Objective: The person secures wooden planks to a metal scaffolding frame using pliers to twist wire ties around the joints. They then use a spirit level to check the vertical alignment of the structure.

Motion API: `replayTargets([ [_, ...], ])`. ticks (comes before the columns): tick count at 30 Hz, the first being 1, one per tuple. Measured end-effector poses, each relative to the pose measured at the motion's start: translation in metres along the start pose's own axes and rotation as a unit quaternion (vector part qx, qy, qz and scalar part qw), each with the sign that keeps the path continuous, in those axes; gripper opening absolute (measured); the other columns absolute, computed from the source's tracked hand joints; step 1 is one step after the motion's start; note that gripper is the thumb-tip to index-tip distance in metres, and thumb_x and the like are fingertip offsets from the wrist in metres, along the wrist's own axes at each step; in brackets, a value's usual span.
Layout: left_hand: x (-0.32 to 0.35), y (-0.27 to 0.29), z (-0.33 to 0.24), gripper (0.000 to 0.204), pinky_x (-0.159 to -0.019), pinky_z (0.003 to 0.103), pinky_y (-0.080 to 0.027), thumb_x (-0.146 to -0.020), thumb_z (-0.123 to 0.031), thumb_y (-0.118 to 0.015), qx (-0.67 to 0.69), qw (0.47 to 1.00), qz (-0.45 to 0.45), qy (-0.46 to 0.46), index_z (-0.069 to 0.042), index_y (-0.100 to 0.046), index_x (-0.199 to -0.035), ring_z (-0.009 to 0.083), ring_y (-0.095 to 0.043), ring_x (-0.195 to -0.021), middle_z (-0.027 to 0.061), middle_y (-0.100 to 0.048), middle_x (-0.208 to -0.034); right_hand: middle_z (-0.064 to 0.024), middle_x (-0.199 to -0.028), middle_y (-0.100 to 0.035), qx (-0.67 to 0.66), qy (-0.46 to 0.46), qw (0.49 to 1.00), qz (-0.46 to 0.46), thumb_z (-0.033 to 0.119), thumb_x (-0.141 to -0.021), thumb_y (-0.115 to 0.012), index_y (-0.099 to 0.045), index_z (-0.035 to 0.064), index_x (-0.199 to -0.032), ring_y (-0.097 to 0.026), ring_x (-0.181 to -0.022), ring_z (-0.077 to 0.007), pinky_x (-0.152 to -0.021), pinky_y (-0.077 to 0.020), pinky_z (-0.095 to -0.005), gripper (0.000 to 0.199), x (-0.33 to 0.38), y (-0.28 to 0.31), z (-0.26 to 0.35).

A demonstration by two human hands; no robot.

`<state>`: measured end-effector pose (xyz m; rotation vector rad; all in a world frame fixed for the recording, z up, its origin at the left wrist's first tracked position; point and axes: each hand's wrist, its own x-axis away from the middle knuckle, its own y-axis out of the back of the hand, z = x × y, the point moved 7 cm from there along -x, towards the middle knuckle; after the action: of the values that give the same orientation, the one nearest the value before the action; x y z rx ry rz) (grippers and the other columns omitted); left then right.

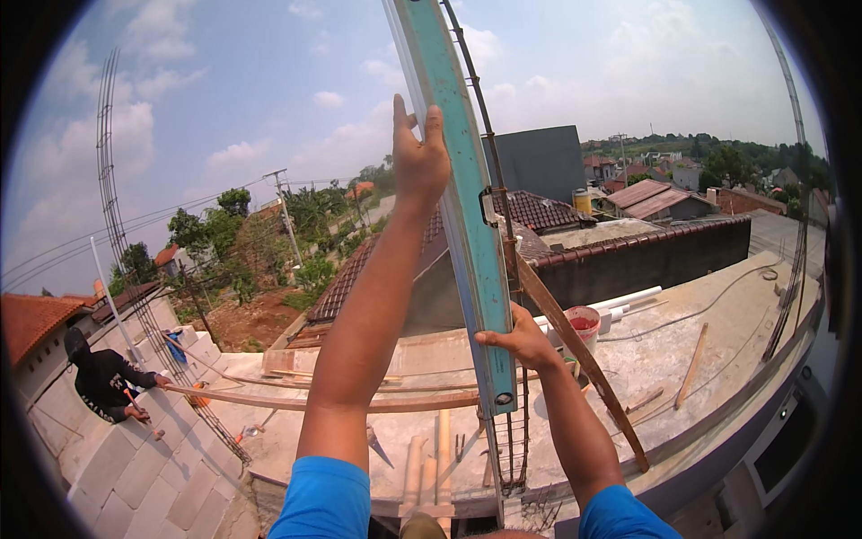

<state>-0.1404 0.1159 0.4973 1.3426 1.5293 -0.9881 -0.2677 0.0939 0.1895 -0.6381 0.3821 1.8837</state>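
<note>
A long teal spirit level [465, 171] stands nearly upright before me, its top leaning left and running out of view. Along its left side runs a pale metal edge. My left hand [422, 162] braces it high up, thumb against the level's edge and index finger stretched upward; the other fingers are mostly hidden. Lower down, my right hand [525, 340] grips its right edge, thumb across the teal face and fingers behind. Close behind the level rises a column of tied steel rebar [512, 440]. A slanting wooden plank [584, 364] passes just right of my right hand.
At left, a person in dark clothes [103, 377] holds a hammer [148, 420] by a block wall [135, 476]. A long wooden batten [359, 402] crosses the concrete slab [682, 359]. A bucket [584, 325], white pipes [633, 299] and loose wood lie beyond. More rebar [109, 162] stands left.
</note>
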Motion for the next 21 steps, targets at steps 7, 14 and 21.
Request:
replayTargets([
  [7, 0.000, -0.001, 0.002, 0.084, -0.076, 0.029, -0.055, -0.113, -0.040, -0.056, 0.003, 1.000, 0.006, 0.025, 0.000, -0.011, -0.171, 0.0113, -0.062, -0.091, 0.0084, -0.058, -0.123, -0.0102, -0.127, -0.067, 0.038, 0.038, 0.998, -0.017, 0.028, -0.082, -0.096, -0.055, 0.0010, -0.144, -0.064, -0.119, -0.0182, -0.104, -0.0528, -0.0358, 0.079, -0.002, 0.004, 0.006],
  [14, -0.002, 0.000, 0.001, 0.083, -0.062, 0.027, -0.055, -0.113, -0.039, -0.054, 0.002, 1.000, 0.002, 0.001, 0.004, -0.011, -0.169, 0.0114, -0.066, -0.080, 0.0167, -0.066, -0.123, -0.0099, -0.127, -0.066, 0.007, 0.032, 0.999, -0.009, 0.029, -0.082, -0.096, -0.051, 0.0018, -0.145, -0.063, -0.119, -0.0179, -0.105, -0.0515, -0.0359, 0.082, -0.002, 0.005, 0.014],
  [21, -0.002, 0.002, 0.007, 0.082, -0.064, 0.030, -0.056, -0.113, -0.041, -0.053, -0.028, 1.000, 0.008, 0.010, 0.001, -0.011, -0.170, 0.0128, -0.067, -0.081, 0.0160, -0.065, -0.126, -0.0114, -0.131, -0.066, 0.028, 0.020, 0.999, -0.013, 0.029, -0.082, -0.095, -0.048, 0.0025, -0.152, -0.063, -0.123, -0.0209, -0.108, -0.0504, -0.0387, 0.088, 0.000, 0.001, 0.021],
])
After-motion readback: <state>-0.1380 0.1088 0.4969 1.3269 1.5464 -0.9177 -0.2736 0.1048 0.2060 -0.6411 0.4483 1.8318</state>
